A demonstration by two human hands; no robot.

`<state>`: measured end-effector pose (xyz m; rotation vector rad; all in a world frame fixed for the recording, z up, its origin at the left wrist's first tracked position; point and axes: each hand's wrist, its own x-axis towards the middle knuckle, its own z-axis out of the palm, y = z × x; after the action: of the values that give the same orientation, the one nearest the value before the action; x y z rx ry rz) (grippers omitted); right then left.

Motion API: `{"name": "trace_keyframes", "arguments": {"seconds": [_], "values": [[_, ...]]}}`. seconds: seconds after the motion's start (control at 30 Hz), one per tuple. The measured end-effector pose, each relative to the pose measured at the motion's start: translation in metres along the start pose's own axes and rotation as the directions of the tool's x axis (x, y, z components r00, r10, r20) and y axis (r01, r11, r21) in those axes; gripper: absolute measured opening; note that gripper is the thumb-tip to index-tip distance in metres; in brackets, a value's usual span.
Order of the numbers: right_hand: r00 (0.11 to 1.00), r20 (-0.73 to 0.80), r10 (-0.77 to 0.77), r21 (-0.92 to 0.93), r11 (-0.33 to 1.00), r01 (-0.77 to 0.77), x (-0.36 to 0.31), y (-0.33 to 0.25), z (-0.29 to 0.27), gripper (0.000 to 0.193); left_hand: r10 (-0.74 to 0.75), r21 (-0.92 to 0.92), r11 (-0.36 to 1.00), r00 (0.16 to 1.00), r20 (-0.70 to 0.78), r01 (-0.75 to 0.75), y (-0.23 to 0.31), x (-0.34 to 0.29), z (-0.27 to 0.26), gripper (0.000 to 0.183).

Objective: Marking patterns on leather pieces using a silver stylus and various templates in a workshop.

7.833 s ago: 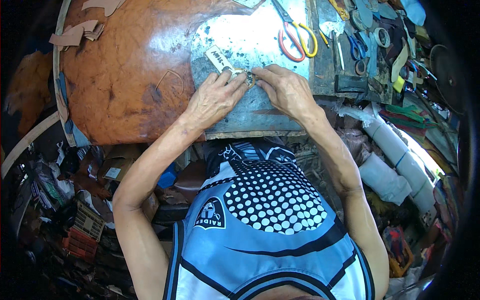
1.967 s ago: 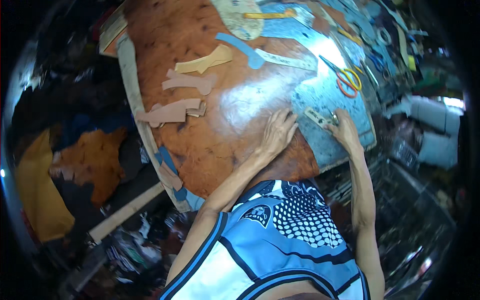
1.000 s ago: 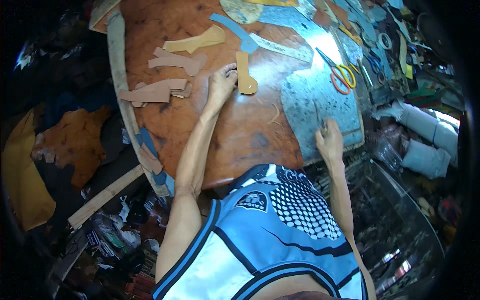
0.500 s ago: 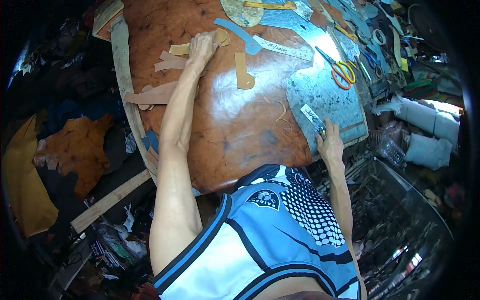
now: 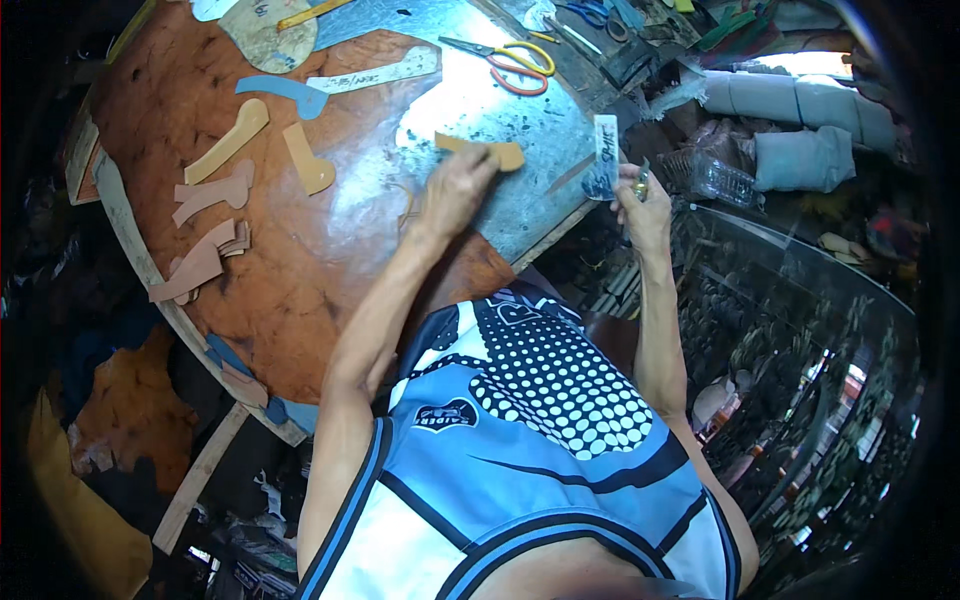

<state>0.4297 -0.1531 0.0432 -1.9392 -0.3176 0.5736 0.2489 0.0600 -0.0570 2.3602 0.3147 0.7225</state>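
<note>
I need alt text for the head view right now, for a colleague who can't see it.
Seen from above, a person's left hand holds a tan cut-out piece over a metal sheet on a brown leather-covered table. The right hand holds up a small white strip past the table's edge. More tan cut-outs and orange-and-yellow-handled scissors lie on the table.

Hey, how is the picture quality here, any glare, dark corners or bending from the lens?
Head view: strong glare whitens the grey metal sheet beside the left hand, which holds a tan leather cut-out piece; the round brown leather-covered table has a bowed rim from fisheye distortion; the corners fall to black; the right hand, gripping a small white strip, is sharp enough.
</note>
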Motion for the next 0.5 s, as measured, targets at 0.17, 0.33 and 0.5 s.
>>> {"name": "trace_keyframes", "arguments": {"seconds": [0.17, 0.33, 0.5], "values": [[0.966, 0.254, 0.050, -0.161, 0.987, -0.009, 0.032, -0.001, 0.016, 0.016, -0.058, 0.111, 0.993, 0.987, 0.147, 0.041, 0.031, -0.031, -0.013, 0.026], [0.907, 0.420, -0.018, -0.357, 0.916, 0.183, 0.059, -0.013, 0.054, 0.023, -0.312, 0.318, 0.905, 0.949, 0.043, 0.283, 0.035, -0.066, -0.036, 0.032], [0.780, 0.624, -0.043, -0.354, 0.875, 0.332, 0.081, -0.024, 0.092, 0.026, -0.448, 0.337, 0.819, 0.885, -0.130, 0.464, 0.048, -0.041, -0.015, 0.063]]}}
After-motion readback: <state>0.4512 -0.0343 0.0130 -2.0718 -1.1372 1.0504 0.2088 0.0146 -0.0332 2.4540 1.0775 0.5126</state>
